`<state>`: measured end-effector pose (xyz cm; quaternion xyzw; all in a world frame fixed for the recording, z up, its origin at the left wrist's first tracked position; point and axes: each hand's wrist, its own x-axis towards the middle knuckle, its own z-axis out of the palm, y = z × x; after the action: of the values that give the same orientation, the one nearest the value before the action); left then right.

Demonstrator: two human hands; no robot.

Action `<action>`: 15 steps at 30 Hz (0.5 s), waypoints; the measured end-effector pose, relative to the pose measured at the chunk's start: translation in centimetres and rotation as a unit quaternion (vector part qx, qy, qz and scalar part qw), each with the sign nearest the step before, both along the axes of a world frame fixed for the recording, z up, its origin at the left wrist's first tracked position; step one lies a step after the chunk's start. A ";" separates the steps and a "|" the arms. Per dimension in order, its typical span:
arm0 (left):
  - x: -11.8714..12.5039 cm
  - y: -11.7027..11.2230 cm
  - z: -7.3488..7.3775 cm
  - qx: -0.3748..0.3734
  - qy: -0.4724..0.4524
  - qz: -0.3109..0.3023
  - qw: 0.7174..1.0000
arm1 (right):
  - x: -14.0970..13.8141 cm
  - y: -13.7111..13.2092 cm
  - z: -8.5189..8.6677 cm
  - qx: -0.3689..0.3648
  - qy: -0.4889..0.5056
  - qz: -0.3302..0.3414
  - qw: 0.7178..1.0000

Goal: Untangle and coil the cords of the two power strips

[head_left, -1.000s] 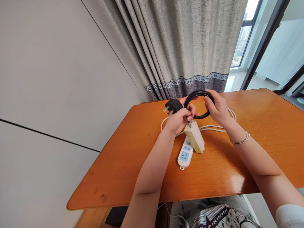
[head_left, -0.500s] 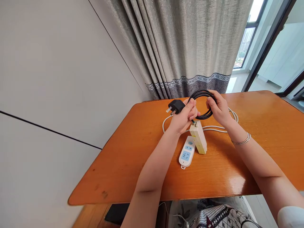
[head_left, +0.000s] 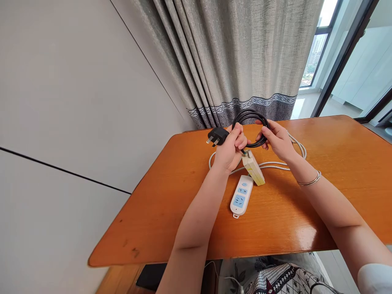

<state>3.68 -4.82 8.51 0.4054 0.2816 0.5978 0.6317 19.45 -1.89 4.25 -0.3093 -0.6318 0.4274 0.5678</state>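
A coiled black power cord (head_left: pixel 248 113) is held above the table between both hands. My left hand (head_left: pixel 230 148) is closed around the coil's left side. A black plug (head_left: pixel 218 136) with metal prongs sticks out to the left of that hand. From below it hangs a cream-coloured box (head_left: pixel 254 168), joined to the cord at its top. My right hand (head_left: pixel 275 139) pinches the coil's right side between thumb and fingers. Under the box, a white power strip (head_left: pixel 241 197) with light-blue socket panels lies on the table.
The orange-brown wooden table (head_left: pixel 159 212) spans the view. A white cable (head_left: pixel 275 164) loops across it behind the hands. Grey curtains (head_left: pixel 245 53) hang past its far edge, and a pale wall (head_left: pixel 61 102) stands at the left. A dark flat object (head_left: pixel 150 275) sits below the front edge.
Both hands have shifted slightly left and up with the black coil and plug. The cream-coloured box has lifted and tilted, uncovering more of the power strip.
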 end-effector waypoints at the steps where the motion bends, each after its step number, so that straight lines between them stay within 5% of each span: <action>1: 0.0 -0.1 0.0 0.006 0.007 0.000 1.000 | -0.1 -0.2 0.2 0.005 0.008 -0.008 1.000; 15: -1.0 0.1 0.5 -0.014 0.017 -0.081 0.996 | 0.0 -0.6 0.7 -0.089 0.108 0.082 0.987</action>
<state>2.72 -4.75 9.03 0.4278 0.2666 0.5336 0.6791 19.42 -2.49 4.91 -0.2577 -0.5496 0.5580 0.5659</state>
